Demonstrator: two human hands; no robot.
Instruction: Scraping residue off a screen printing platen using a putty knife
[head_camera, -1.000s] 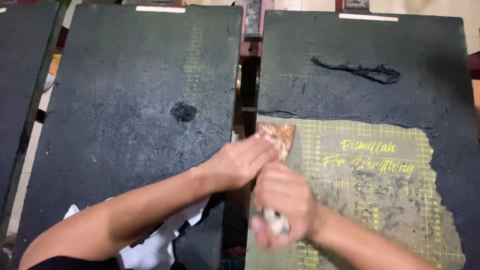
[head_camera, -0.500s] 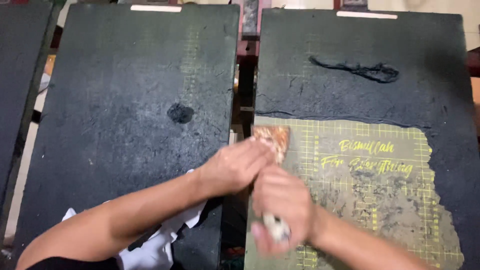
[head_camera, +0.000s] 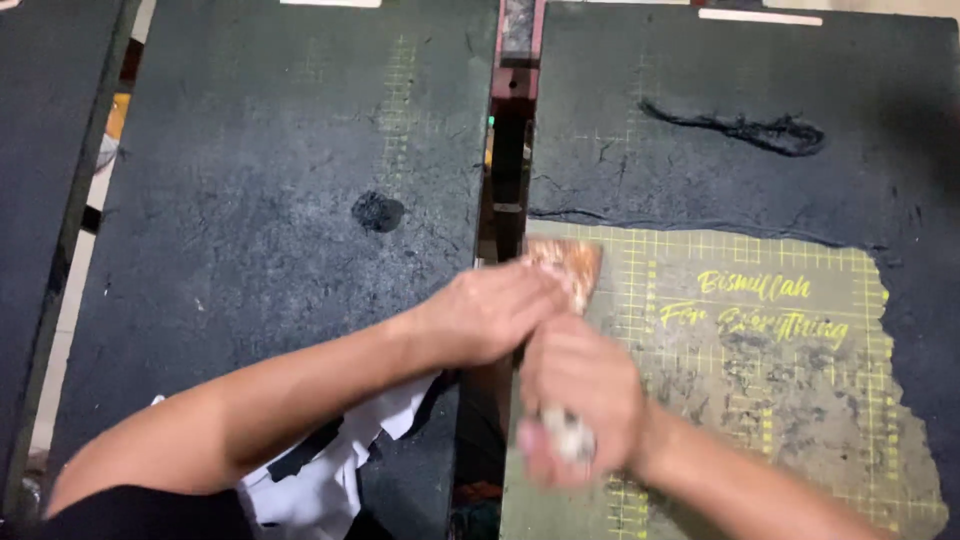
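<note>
My right hand (head_camera: 580, 385) is closed around the handle of a scraper whose pale butt end (head_camera: 567, 437) sticks out toward me. Its rust-coloured flat blade (head_camera: 568, 265) lies on the near left corner of a worn green gridded mat (head_camera: 780, 390). My left hand (head_camera: 490, 310) rests over the tool's shaft just behind the blade, fingers pressed down on it. The mat sits on the right black board (head_camera: 740, 110). Both hands are motion-blurred.
A second black board (head_camera: 260, 180) with a dark blob (head_camera: 378, 211) lies to the left, across a narrow gap (head_camera: 508, 150). A black smear (head_camera: 745, 127) marks the right board's far part. White and black cloth (head_camera: 320, 470) hangs under my left forearm.
Both hands and the scraper stay at the mat's near left corner with only slight shifting. The camera view has drifted a little.
</note>
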